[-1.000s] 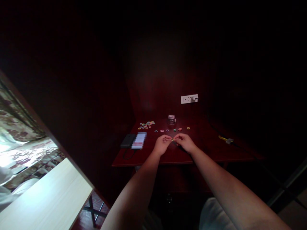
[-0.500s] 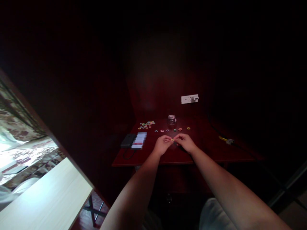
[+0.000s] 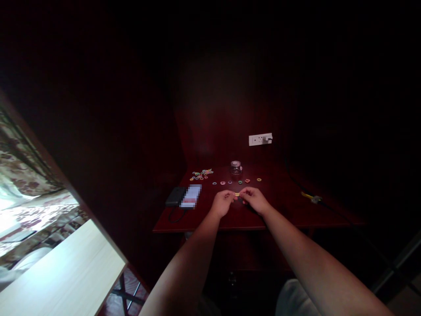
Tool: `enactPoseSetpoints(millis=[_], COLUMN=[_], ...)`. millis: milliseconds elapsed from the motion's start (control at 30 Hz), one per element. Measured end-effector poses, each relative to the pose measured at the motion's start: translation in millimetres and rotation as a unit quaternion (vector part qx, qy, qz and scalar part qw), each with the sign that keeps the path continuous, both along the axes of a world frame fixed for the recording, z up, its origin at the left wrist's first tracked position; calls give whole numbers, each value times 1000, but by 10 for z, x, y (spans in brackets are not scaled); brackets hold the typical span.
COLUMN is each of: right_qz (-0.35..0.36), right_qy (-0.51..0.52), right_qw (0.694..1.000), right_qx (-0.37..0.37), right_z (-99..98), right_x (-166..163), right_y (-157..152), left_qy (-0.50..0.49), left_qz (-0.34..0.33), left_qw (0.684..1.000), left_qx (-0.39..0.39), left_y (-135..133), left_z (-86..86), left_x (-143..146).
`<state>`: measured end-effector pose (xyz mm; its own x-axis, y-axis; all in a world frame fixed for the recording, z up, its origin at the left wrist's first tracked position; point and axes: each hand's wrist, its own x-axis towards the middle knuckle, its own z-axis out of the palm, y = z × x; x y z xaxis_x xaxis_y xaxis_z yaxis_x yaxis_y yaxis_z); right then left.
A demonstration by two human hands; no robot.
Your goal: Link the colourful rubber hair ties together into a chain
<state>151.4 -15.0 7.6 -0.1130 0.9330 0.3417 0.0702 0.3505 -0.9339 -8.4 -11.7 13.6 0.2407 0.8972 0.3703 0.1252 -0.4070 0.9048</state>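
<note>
Between my two hands a small yellow hair tie (image 3: 237, 194) is pulled out lengthwise, just above the dark red table. My left hand (image 3: 224, 202) pinches its left end, and my right hand (image 3: 254, 199) pinches the right end. Beyond the hands lies a loose row of small ring-shaped hair ties: a blue one (image 3: 214, 183), a pink one (image 3: 222, 183), a purple one (image 3: 230, 182), a green one (image 3: 240, 182), a reddish one (image 3: 247, 181) and another yellow one (image 3: 259, 179). A scattered pile of pastel hair ties (image 3: 200, 175) lies at the back left.
A clear jar (image 3: 236, 168) stands behind the row. To the left are a phone (image 3: 191, 196) with a blurred screen and a black box (image 3: 175, 196) with a cable. At right a cable with a yellow part (image 3: 307, 195) crosses the table (image 3: 283, 215). A socket (image 3: 260, 139) is on the wall.
My fingertips have moved slightly apart, and the yellow hair tie now shows stretched between them. The whole view has shifted a little, with the table lower in the picture.
</note>
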Motion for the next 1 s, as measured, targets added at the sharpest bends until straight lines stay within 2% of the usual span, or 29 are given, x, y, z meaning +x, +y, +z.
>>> enactPoseSetpoints(millis=[200,400,533,633,800,1000], right_qz=[-4,-8,4,5,8,12], right_qy=[-2,0,9,2,-18,-25], right_qw=[1000,1000,1000,1000,1000,1000], right_qx=[2,2,5,7,15,12], right_z=[34,45,28,31,35,17], right_x=[-3,-10,-9,-9,-6,4], right_y=[-33,-47,-35,-36,-37,-22], left_qy=[-24,-66,-58,-37,-12,-21], left_qz=[10,45,54,41,-23,-32], left_qw=[999,996,996,998,1000,999], left_qx=[-18,-48,-28,1,5,12], left_y=[7,87,114,80,18,33], left_z=[12,-60,-98,-88,-65,-90], left_x=[8,-12,-15,3,27,22])
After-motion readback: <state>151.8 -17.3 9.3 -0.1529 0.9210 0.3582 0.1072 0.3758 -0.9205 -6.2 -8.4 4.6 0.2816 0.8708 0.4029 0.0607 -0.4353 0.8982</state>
